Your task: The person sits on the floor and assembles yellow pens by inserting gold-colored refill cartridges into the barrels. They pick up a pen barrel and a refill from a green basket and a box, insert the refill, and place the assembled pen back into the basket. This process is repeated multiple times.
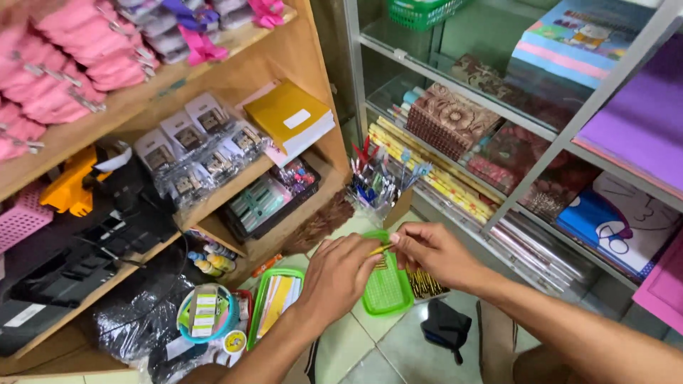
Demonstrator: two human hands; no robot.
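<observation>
My left hand [338, 274] and my right hand [432, 250] meet above a small green mesh tray [388, 295] on the tiled floor. Between their fingertips is a thin yellow pencil-like stick [378, 249], pinched by both hands. A bundle of similar yellow sticks [425, 284] lies just right of the tray, partly under my right hand.
A wooden shelf [213, 203] at left carries pink items, packets and black staplers. A glass cabinet [498, 114] at right holds patterned paper rolls. A pen cup [377, 188], another green tray [274, 299], a round tub [206, 313] and a dark pouch [447, 328] sit around.
</observation>
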